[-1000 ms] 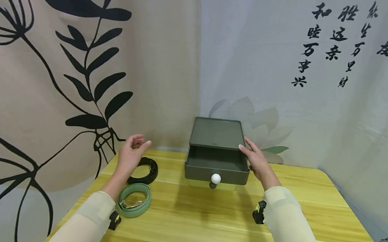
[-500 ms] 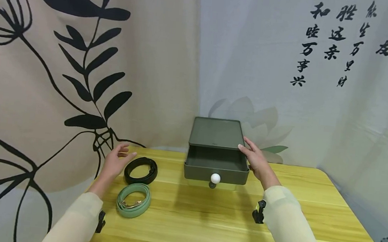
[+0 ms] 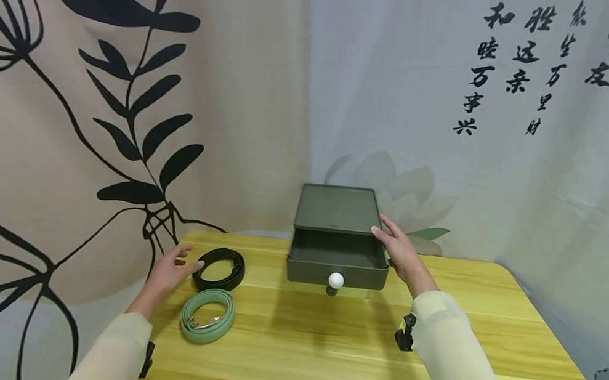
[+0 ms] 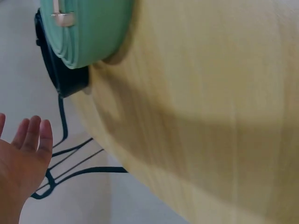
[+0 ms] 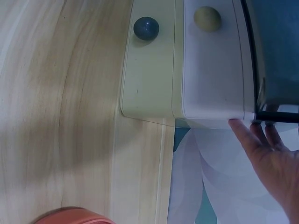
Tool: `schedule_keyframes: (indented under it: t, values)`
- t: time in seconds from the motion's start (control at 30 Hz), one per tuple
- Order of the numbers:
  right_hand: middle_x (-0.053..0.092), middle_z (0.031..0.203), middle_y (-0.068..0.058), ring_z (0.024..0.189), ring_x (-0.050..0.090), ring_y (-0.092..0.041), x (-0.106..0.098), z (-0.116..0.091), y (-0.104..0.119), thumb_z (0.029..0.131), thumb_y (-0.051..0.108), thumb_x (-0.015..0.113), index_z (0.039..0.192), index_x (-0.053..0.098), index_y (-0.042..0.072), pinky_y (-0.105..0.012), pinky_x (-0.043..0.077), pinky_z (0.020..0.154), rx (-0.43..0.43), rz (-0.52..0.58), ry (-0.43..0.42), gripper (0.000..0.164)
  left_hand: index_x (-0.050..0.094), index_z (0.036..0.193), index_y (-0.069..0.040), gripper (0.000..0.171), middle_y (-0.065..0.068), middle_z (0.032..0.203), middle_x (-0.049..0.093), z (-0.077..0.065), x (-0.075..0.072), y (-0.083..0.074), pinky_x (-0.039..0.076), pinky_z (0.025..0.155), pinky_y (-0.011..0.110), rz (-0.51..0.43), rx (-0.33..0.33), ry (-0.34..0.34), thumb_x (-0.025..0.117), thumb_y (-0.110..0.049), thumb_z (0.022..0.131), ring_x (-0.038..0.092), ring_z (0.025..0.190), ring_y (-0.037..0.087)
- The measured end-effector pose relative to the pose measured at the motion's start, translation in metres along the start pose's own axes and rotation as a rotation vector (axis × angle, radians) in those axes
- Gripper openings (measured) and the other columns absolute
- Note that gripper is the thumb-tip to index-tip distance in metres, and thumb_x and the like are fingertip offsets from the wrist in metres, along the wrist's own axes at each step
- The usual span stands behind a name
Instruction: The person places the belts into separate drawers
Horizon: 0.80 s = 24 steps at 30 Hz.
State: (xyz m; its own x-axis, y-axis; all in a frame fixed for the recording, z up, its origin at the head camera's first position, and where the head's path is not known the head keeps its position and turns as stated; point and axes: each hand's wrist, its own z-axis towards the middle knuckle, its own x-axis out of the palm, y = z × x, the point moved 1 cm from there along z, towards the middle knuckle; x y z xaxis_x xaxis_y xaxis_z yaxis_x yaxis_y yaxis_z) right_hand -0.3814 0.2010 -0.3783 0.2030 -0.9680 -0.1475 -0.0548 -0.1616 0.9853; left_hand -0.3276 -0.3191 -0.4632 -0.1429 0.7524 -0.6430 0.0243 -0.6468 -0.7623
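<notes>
My left hand [image 3: 168, 271], palm up with fingers loosely bent, hovers at the table's left edge beside a coiled black belt [image 3: 223, 284] and holds nothing. In the left wrist view that hand [image 4: 25, 161] is apart from the belts. Nearer me lies a coiled green belt [image 3: 223, 327] with a gold buckle. A small grey-topped drawer box [image 3: 338, 209] stands at the back; its top drawer [image 3: 307, 272] is pulled out, and the inside I can see is bare. My right hand [image 3: 402, 256] rests against the box's right side, thumb at the top's front corner.
Lower drawers, one with a pale knob [image 5: 207, 18] and one with a dark knob [image 5: 146, 28], show in the right wrist view. A red curved object [image 5: 77, 217], partly cut off, lies on the wooden table [image 3: 286, 361]. A printed curtain [image 3: 259, 86] hangs behind.
My left hand has moved left and down, away from over the black belt to its left side. My right hand has stayed at the box, and the drawer is still out.
</notes>
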Motion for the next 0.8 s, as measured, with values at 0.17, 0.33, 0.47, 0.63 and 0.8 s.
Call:
schedule_keyframes:
  t: [0.17, 0.33, 0.47, 0.63, 0.8]
  values:
    - [0.006, 0.165, -0.012, 0.149, 0.010, -0.038, -0.001, 0.010, -0.011, 0.103, 0.045, 0.050, 0.160, 0.014, 0.034, -0.071, 0.015, 0.110, -0.012, -0.021, -0.019, 0.069, 0.036, 0.150, -0.003, 0.076, 0.029, 0.148, 0.033, 0.000, 0.003, 0.011, 0.042, 0.099, 0.059, 0.030, 0.003, 0.055, 0.066, -0.046, 0.095, 0.039, 0.132, 0.048]
    - [0.006, 0.165, -0.014, 0.149, 0.010, -0.037, 0.000, 0.010, -0.011, 0.103, 0.044, 0.050, 0.160, 0.014, 0.033, -0.071, 0.016, 0.110, -0.021, -0.025, -0.021, 0.069, 0.039, 0.148, -0.002, 0.072, 0.030, 0.147, 0.035, -0.001, 0.004, 0.015, 0.044, 0.097, 0.059, 0.036, 0.006, 0.089, 0.067, -0.041, 0.095, 0.039, 0.130, 0.049]
    - [0.005, 0.165, -0.014, 0.149, 0.010, -0.038, -0.001, 0.009, -0.012, 0.103, 0.044, 0.051, 0.160, 0.014, 0.033, -0.071, 0.016, 0.110, -0.024, -0.021, -0.020, 0.069, 0.039, 0.148, 0.000, 0.073, 0.031, 0.147, 0.035, 0.000, 0.006, 0.018, 0.043, 0.097, 0.059, 0.040, 0.000, 0.103, 0.068, -0.041, 0.094, 0.039, 0.130, 0.050]
    - [0.005, 0.165, -0.013, 0.149, 0.010, -0.038, -0.001, 0.009, -0.012, 0.103, 0.044, 0.051, 0.160, 0.014, 0.034, -0.071, 0.016, 0.110, -0.025, -0.016, -0.021, 0.068, 0.040, 0.147, 0.000, 0.071, 0.031, 0.147, 0.035, 0.002, 0.009, 0.024, 0.042, 0.098, 0.060, 0.042, -0.011, 0.106, 0.069, -0.038, 0.094, 0.041, 0.128, 0.050]
    - [0.004, 0.165, -0.013, 0.149, 0.010, -0.037, 0.000, 0.008, -0.011, 0.103, 0.044, 0.051, 0.160, 0.015, 0.034, -0.071, 0.016, 0.110, -0.026, -0.017, -0.021, 0.068, 0.041, 0.146, 0.002, 0.067, 0.034, 0.146, 0.034, 0.002, 0.012, 0.032, 0.041, 0.100, 0.061, 0.022, -0.025, 0.119, 0.070, -0.028, 0.094, 0.041, 0.128, 0.053]
